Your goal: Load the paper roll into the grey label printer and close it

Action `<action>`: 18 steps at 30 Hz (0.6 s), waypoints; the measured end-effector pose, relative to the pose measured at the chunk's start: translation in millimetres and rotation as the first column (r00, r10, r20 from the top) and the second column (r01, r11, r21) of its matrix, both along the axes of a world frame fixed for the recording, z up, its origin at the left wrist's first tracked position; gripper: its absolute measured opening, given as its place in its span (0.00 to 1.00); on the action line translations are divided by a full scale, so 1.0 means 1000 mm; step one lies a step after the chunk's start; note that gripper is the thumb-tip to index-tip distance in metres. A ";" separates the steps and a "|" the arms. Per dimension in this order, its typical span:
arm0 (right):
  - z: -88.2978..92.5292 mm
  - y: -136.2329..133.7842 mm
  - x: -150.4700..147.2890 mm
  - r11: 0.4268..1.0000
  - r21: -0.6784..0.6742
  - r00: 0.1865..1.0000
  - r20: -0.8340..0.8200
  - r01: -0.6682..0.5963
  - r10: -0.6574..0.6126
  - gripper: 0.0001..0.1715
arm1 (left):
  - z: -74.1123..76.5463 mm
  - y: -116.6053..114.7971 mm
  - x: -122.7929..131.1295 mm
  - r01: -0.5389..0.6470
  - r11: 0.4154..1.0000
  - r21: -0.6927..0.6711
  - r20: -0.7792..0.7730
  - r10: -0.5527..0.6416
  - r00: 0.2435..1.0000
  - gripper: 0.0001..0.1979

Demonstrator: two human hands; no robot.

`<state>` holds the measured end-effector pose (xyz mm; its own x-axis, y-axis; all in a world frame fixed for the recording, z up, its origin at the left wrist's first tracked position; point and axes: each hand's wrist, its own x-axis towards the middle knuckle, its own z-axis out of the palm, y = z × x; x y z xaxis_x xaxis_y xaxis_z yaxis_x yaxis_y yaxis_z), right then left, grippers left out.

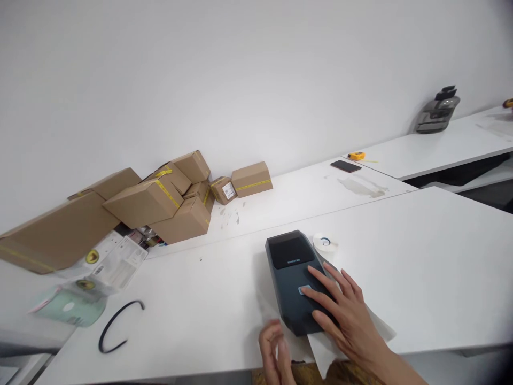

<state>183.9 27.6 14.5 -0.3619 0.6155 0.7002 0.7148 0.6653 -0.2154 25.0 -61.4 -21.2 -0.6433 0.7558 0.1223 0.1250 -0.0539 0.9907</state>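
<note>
A dark blue-grey device (286,286), likely a label printer, lies on the white table with a glossy black panel and a small light-blue button (304,290). My right hand (344,310) rests over its right side, fingers spread, one fingertip at the button. Near the device's lower left corner, my left hand (274,350) hovers at the table's front edge. Its fingers are loosely curled, thumb apart, and I see nothing in them. White paper (323,347) shows below the device and under my right hand. A roll of white labels or tape (324,243) lies behind it.
Cardboard boxes (180,218) with yellow tape are piled at the back left. Near them lie plastic packets (120,262), a mint-green pouch (74,305) and a black curved band (110,323). Farther right are a phone (346,166), a yellow tape measure (356,155) and a grey bottle (436,112).
</note>
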 end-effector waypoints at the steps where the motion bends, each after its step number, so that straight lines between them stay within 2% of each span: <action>1: 0.000 0.001 0.000 1.000 0.018 1.000 0.026 0.013 -0.013 0.17 | 0.006 0.006 -0.001 -0.017 0.999 0.040 -0.005 0.017 1.000 0.21; 3: -0.002 0.002 0.001 0.999 0.029 0.998 0.059 0.023 -0.025 0.17 | 0.016 0.017 0.001 0.029 0.997 0.072 -0.026 -0.027 0.999 0.25; 5: -0.004 0.000 0.003 1.000 -0.013 0.998 0.055 0.013 -0.012 0.19 | 0.023 0.025 0.007 0.111 0.993 0.043 -0.018 -0.110 0.994 0.27; 8: -0.012 -0.012 0.009 0.975 -0.218 0.996 -0.086 -0.048 0.030 0.29 | 0.024 0.030 0.017 0.185 0.983 -0.019 0.036 -0.184 0.982 0.30; 11: -0.019 -0.025 0.012 0.869 -0.476 0.932 -0.360 -0.136 -0.052 0.35 | 0.025 0.028 0.020 0.201 0.979 -0.041 0.044 -0.200 0.979 0.31; 13: -0.018 -0.029 0.012 0.785 -0.584 0.861 -0.489 -0.205 -0.139 0.35 | 0.030 0.028 0.017 0.195 0.980 -0.043 0.028 -0.194 0.981 0.31; 15: -0.011 -0.025 0.011 0.738 -0.616 0.810 -0.561 -0.275 -0.167 0.35 | 0.040 0.031 0.011 0.194 0.981 -0.025 0.033 -0.193 0.981 0.31; 16: -0.005 -0.019 0.011 0.738 -0.605 0.796 -0.584 -0.298 -0.157 0.34 | 0.046 0.034 0.007 0.194 0.981 -0.004 0.041 -0.194 0.980 0.31; 18: 0.012 -0.001 0.009 0.784 -0.539 0.797 -0.597 -0.309 -0.096 0.33 | 0.061 0.046 -0.001 0.191 0.980 0.063 0.054 -0.194 0.979 0.30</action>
<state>193.2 27.0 26.9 -0.1151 0.9468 0.3007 0.2521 0.3206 -0.9130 24.0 -14.9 39.8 -0.4938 0.8591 0.1350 0.0481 -0.1281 0.9906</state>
